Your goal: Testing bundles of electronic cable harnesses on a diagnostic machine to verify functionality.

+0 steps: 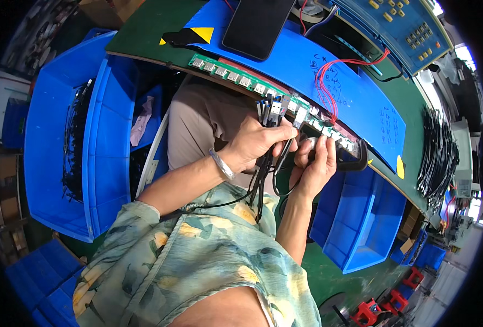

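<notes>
My left hand [255, 143] is closed around a bundle of black USB cables [274, 109], their metal plugs pointing up past the fingers. Between its thumb and forefinger, one plug [299, 117] meets the edge of a long green circuit board [228, 74] lined with metal sockets; whether it is fully seated I cannot tell. Close beside it, my right hand [315, 168] pinches the end of a black cable at the board's right part, its tip mostly hidden by the fingers. Loose cable lengths [261, 185] hang from the left hand over my lap.
The board runs along the bench edge before a blue panel [356, 92] bearing a black phone [257, 27] and red wires [327, 76]. A blue instrument [399, 32] stands behind. More black cables [438, 155] lie right. Blue bins [108, 147] flank me; red stools [368, 313] stand lower right.
</notes>
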`<action>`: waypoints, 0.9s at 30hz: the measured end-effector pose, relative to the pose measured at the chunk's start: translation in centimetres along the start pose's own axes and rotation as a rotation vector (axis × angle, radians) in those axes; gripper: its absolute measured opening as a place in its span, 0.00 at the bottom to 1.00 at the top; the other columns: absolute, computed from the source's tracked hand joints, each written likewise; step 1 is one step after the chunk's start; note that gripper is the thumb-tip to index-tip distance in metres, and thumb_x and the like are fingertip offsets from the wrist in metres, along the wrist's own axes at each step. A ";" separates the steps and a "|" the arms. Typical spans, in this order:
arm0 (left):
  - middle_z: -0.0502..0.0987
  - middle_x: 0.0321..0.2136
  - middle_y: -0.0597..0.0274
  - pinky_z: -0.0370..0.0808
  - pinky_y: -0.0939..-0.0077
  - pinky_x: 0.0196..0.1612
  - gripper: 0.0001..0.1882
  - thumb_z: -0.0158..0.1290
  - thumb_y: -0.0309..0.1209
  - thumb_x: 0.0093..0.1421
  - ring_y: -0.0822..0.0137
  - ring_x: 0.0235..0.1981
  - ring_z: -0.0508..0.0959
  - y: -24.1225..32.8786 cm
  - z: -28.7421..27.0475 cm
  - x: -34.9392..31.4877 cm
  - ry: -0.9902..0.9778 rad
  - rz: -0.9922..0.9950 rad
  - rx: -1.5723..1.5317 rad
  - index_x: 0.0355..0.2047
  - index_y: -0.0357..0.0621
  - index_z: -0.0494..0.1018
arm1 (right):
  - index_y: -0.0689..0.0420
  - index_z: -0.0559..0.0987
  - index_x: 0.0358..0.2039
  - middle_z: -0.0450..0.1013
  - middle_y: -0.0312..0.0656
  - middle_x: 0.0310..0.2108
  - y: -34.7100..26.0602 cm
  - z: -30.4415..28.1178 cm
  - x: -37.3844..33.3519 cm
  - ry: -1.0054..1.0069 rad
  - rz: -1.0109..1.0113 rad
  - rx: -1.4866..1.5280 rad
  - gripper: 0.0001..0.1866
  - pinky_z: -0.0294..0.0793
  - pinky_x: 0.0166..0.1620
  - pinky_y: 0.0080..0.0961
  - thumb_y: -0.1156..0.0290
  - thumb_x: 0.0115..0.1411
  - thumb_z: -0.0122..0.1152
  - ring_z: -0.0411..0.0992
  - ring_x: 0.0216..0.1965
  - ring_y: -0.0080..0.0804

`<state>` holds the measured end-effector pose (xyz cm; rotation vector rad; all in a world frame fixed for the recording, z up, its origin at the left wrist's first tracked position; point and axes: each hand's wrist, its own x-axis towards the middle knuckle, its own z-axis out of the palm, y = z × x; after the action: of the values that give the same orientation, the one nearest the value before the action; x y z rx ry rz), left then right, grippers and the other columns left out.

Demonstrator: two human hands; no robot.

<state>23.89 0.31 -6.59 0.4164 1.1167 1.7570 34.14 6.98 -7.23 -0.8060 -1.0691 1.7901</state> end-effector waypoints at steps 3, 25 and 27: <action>0.73 0.15 0.63 0.62 0.87 0.14 0.05 0.51 0.27 0.48 0.80 0.10 0.66 0.3 0.2 0.2 0.001 0.004 0.014 0.18 0.39 0.72 | 0.55 0.65 0.22 0.63 0.33 0.13 -0.5 0.5 0.2 0.036 0.011 0.036 0.07 0.49 0.12 0.08 0.72 0.56 0.46 0.55 0.10 0.13; 0.72 0.14 0.66 0.61 0.87 0.14 0.07 0.51 0.28 0.49 0.80 0.10 0.65 0.0 0.2 -0.6 -0.017 0.004 -0.030 0.17 0.41 0.72 | 0.55 0.61 0.16 0.61 0.34 0.09 -0.5 0.5 -0.5 0.031 -0.018 0.010 0.13 0.43 0.10 0.11 0.71 0.57 0.44 0.49 0.06 0.13; 0.72 0.14 0.66 0.61 0.87 0.14 0.07 0.51 0.28 0.50 0.80 0.10 0.65 0.4 0.3 -0.6 -0.019 0.001 -0.034 0.17 0.41 0.71 | 0.56 0.61 0.16 0.61 0.34 0.09 -0.5 0.4 -0.5 0.022 -0.021 0.010 0.13 0.43 0.10 0.11 0.71 0.57 0.44 0.49 0.07 0.13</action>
<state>24.15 -0.09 -6.03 0.4124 1.0720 1.7671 34.18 6.54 -6.54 -0.8031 -1.0497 1.7638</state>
